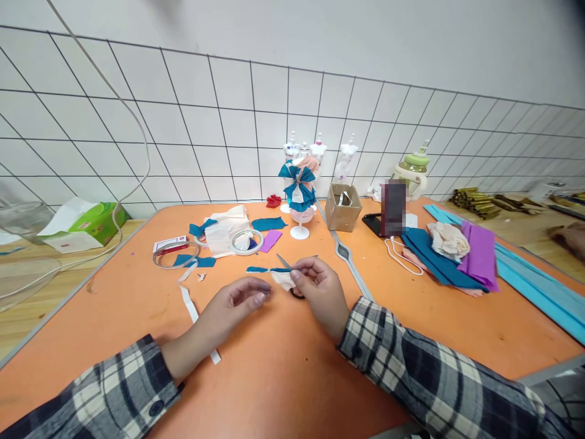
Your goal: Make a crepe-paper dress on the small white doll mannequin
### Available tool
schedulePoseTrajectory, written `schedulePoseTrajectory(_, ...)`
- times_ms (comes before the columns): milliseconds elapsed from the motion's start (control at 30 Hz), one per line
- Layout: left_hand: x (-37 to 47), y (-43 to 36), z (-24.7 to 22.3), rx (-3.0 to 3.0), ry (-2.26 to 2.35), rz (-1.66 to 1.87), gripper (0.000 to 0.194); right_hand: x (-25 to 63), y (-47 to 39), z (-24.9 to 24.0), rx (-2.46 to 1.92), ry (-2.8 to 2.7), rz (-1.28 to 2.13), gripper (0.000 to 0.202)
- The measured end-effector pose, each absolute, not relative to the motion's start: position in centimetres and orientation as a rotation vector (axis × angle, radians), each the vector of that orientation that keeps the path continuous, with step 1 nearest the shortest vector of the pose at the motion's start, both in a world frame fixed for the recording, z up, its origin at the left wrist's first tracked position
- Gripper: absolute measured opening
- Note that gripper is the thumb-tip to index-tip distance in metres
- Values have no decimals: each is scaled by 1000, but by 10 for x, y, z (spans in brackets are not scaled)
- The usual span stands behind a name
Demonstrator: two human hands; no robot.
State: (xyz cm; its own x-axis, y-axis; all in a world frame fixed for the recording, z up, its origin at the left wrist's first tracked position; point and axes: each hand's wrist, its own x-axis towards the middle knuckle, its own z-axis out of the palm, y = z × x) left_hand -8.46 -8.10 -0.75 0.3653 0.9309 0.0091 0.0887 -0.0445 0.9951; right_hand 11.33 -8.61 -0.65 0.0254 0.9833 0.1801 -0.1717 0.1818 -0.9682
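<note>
My right hand point(320, 289) pinches a small piece of white and blue crepe paper point(283, 279) between thumb and forefinger. Scissors show beside those fingers: a pointed blade point(283, 262) juts out up and left, and part of a black handle point(297, 294) appears below the thumb. Whether the hand also grips the scissors I cannot tell. To the left, my left hand point(235, 302) hovers with curved fingers and the thumb apart from them, nothing visible between. A short blue paper strip point(257, 269) lies just beyond it. A white strip point(189, 305) runs partly under the left wrist.
A small dress form point(299, 183) in blue and pink paper stands at the back, beside a cardboard box point(342, 210). Tape rolls point(247, 242) and paper scraps lie back left. Folded coloured paper point(478, 253), a phone point(393, 207) and a bottle point(414, 167) are right.
</note>
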Motion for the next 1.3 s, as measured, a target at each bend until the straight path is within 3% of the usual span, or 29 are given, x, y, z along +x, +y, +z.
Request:
schedulePoseTrajectory(167, -74, -83, -15, 1327, 937, 965, 36, 102, -94, -11, -964, -1294, 1211, 17)
schedulePoseTrajectory(433, -79, -83, -8, 1546, 1222, 866, 42, 110, -93, -13, -1154, -1720, 916, 8)
schedulePoseTrajectory(767, -79, -87, 0, 1598, 1070, 831, 40, 116, -89, -14, -1233, -1846, 920, 8)
schedulePoseTrajectory(967, -76, -87, -5, 1389, 993, 851, 68, 115, -90, -13, -1191, -1778, 970, 7)
schedulePoseTrajectory(1133, -78, -82, -8, 1357, 996, 837, 63, 116, -89, -13, -1177, -1815, 959, 6)
schedulePoseTrajectory(1300, -81, -84, -4, 1439, 981, 777, 45, 119, -87, -12, -1114, -1725, 1077, 5)
